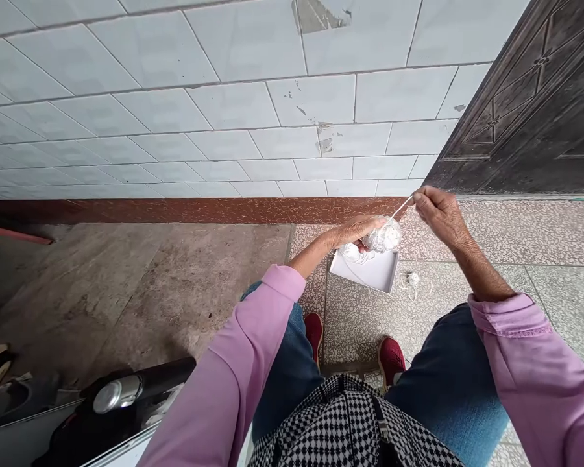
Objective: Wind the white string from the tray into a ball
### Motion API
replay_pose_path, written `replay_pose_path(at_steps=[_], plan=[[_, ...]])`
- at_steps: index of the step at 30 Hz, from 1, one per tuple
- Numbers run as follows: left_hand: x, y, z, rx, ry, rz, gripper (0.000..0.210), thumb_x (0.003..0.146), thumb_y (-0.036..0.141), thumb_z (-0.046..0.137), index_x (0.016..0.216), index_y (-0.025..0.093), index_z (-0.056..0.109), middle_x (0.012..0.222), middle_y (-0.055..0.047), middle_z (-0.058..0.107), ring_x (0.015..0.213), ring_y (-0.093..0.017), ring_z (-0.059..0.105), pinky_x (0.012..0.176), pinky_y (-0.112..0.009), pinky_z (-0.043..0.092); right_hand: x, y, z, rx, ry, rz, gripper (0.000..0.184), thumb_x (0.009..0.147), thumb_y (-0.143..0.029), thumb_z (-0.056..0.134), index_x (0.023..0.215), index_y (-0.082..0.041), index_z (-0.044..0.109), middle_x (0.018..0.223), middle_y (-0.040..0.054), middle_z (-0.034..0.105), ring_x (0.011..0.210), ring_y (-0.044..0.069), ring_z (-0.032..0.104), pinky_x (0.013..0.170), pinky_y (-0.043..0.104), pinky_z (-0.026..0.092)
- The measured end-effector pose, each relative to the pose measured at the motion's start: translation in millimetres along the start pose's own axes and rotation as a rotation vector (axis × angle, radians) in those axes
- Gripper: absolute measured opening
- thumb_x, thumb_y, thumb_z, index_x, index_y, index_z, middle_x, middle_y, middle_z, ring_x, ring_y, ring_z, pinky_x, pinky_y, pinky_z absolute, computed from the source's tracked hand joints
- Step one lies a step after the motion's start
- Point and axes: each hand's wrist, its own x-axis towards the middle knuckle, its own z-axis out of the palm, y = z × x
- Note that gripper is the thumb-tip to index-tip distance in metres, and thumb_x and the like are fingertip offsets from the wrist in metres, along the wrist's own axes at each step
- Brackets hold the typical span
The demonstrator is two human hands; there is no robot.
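My left hand is closed around a ball of white yarn, held above the floor in front of my knees. A taut strand of white yarn runs from the ball up to my right hand, whose fingers pinch it. Beneath the ball lies a shallow white box with more loose white yarn at its far left. To the right of the box, a small tangle of white yarn rests on the floor.
Ahead stands a white tiled wall with a reddish-brown skirting. A dark panelled door is at the right. At lower left are a black object with a silver cap and other clutter. My red shoes flank the speckled floor.
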Motion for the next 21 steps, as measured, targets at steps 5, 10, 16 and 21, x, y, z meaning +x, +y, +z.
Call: replay_pose_path(at_steps=[5,10,16,21], plan=[[1.1,-0.3,5.7,-0.143,-0.071,0.053,0.071,0.087,0.079,0.076,0.124,0.019,0.076,0.093,-0.015,0.074,0.067,-0.018,0.065,0.052,-0.028,0.052,0.9,8.7,4.9,-0.045,-0.033,0.018,0.046,0.102,-0.06,0.063,0.074,-0.024,0.055,0.063,-0.0023,0.043,0.061,0.015,0.039,0.059,0.032,0.034],[2.4,10.1,4.4,-0.333,0.06,0.196,0.091,0.077,0.081,0.085,0.139,0.016,0.069,0.098,-0.017,0.075,0.071,-0.02,0.068,0.052,-0.028,0.054,0.1,11.8,25.2,-0.004,-0.19,0.034,0.047,0.101,-0.06,0.064,0.073,-0.023,0.056,0.065,0.0,0.052,0.066,0.016,0.047,0.061,0.031,0.04],[-2.7,31.2,-13.6,-0.672,0.333,0.299,0.093,0.085,0.083,0.073,0.15,0.018,0.062,0.111,-0.016,0.072,0.077,-0.019,0.068,0.055,-0.026,0.057,-4.4,-2.2,32.7,0.197,-0.443,0.187,0.049,0.106,-0.065,0.062,0.082,-0.024,0.056,0.06,-0.0055,0.041,0.052,0.011,0.032,0.05,0.026,0.026],[-33.2,50.6,-67.7,-0.859,0.722,0.515,0.088,0.085,0.08,0.076,0.155,0.031,0.057,0.121,-0.013,0.067,0.094,-0.022,0.067,0.063,-0.026,0.059,-8.8,17.2,3.7,0.128,-0.373,0.284,0.051,0.102,-0.067,0.066,0.078,-0.024,0.054,0.06,-0.0059,0.039,0.052,0.011,0.03,0.049,0.026,0.025]])
